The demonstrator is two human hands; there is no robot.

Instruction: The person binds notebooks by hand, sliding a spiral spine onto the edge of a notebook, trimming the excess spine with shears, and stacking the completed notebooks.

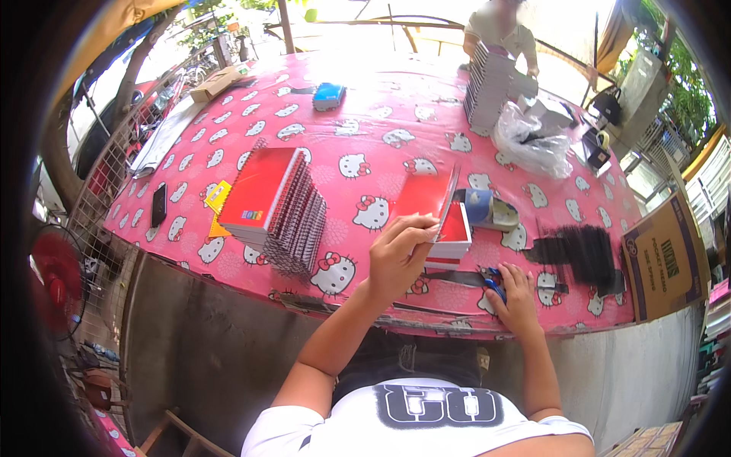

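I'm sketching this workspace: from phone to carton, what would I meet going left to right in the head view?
Phone → yellow pads → notebook stack → blue pack → left hand at a red notebook → right hand → black bundle → carton.

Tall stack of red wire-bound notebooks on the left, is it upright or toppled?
Upright: the notebooks lie one on another, and the red top cover faces up.
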